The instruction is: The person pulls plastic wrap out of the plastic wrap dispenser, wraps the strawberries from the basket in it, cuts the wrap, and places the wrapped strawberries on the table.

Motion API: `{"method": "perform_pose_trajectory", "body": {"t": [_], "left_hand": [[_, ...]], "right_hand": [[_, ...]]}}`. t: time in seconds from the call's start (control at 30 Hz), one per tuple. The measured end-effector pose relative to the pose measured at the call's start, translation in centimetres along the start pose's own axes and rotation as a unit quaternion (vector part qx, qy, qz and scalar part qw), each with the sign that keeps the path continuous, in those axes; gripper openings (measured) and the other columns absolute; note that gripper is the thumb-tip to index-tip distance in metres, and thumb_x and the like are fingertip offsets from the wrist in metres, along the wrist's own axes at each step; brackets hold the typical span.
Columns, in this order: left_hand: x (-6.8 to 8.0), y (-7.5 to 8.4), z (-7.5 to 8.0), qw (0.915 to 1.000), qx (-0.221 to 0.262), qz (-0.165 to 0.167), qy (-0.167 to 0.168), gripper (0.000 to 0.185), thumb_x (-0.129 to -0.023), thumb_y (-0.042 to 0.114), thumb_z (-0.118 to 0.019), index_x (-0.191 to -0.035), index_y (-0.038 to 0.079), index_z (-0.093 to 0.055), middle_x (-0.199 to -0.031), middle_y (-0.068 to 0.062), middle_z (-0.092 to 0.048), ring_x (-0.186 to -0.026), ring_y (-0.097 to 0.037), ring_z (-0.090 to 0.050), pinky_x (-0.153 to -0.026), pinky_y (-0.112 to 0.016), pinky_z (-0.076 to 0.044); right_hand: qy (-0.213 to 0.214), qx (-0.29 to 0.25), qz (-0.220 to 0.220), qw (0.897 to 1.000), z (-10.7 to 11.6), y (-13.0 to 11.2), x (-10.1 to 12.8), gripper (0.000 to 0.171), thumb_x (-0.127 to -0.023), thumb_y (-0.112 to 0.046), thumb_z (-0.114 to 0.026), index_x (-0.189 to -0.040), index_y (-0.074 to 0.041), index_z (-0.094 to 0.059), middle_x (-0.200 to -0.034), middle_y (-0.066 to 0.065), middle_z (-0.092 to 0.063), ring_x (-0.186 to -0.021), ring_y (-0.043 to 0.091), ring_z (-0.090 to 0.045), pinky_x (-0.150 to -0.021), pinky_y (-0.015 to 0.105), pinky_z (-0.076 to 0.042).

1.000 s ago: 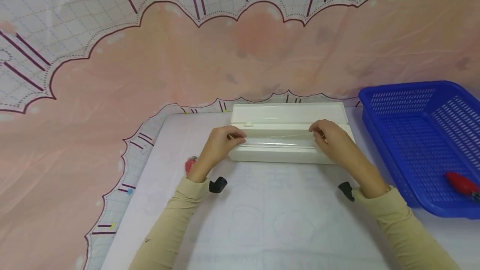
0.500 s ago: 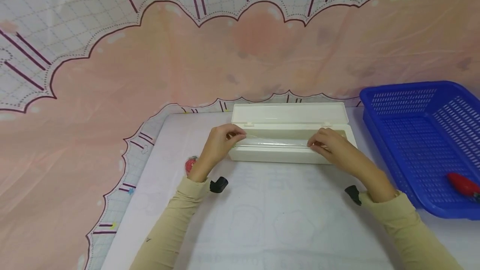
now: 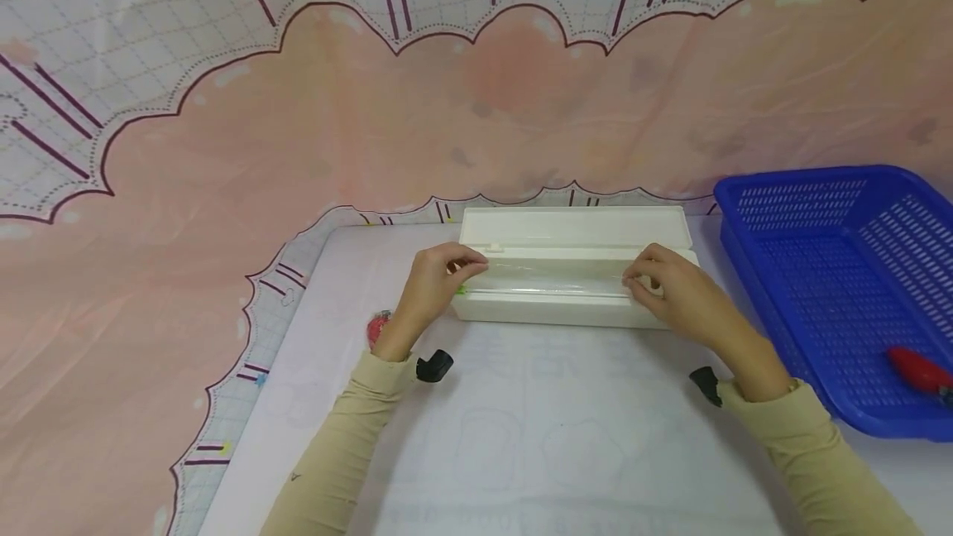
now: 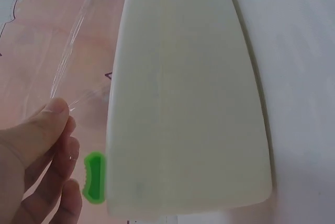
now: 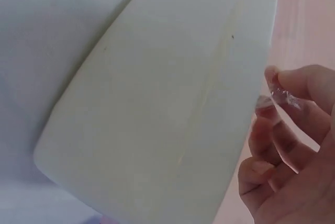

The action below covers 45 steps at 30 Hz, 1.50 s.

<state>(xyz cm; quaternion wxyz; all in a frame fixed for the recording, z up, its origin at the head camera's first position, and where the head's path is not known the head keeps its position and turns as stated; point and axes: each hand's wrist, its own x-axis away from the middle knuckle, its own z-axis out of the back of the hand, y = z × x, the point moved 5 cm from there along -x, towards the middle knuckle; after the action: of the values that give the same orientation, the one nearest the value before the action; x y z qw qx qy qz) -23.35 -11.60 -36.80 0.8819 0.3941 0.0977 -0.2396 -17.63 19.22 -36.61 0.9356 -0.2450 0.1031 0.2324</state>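
A white cling film dispenser (image 3: pixel 558 310) lies lengthwise at the back of the table, its lid (image 3: pixel 573 227) raised behind it. Clear cling film (image 3: pixel 551 275) stretches between both hands over the box. My left hand (image 3: pixel 439 271) pinches the film at the left end; in the left wrist view, creased film (image 4: pixel 67 51) runs up from the thumb tip. At the right end, my right hand (image 3: pixel 673 292) pinches it too, with crumpled film (image 5: pixel 285 98) showing at the fingertips. A green slide cutter (image 4: pixel 95 178) sits on the dispenser's edge, just below the left hand.
A blue plastic basket (image 3: pixel 774 321) stands at the right, with a red item (image 3: pixel 919 369) in it, cut off by the frame. A small red strawberry-like thing (image 3: pixel 377 327) lies beside the left wrist. A patterned pink cloth (image 3: pixel 447 122) hangs behind the table.
My right hand dipped toward the box's front edge with the film, then rose slightly and shifted right. The left hand stays nearly still; the green cutter now shows below it.
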Motion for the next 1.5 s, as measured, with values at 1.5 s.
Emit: {"method": "perform_pose_trajectory", "body": {"t": [1.5], "left_hand": [[-0.6, 2.0, 2.5, 0.9957, 0.042, -0.038, 0.073, 0.007, -0.085, 0.010, -0.078, -0.091, 0.007, -0.078, -0.090, -0.005, -0.076, -0.081, -0.016, -0.069, -0.072, -0.028, -0.056]], "right_hand": [[0.074, -0.072, -0.056, 0.993, 3.8, -0.5, -1.4, 0.015, -0.096, -0.011, -0.066, -0.108, -0.004, -0.070, -0.080, 0.008, -0.069, -0.067, 0.018, -0.065, -0.056, 0.018, -0.049]]}}
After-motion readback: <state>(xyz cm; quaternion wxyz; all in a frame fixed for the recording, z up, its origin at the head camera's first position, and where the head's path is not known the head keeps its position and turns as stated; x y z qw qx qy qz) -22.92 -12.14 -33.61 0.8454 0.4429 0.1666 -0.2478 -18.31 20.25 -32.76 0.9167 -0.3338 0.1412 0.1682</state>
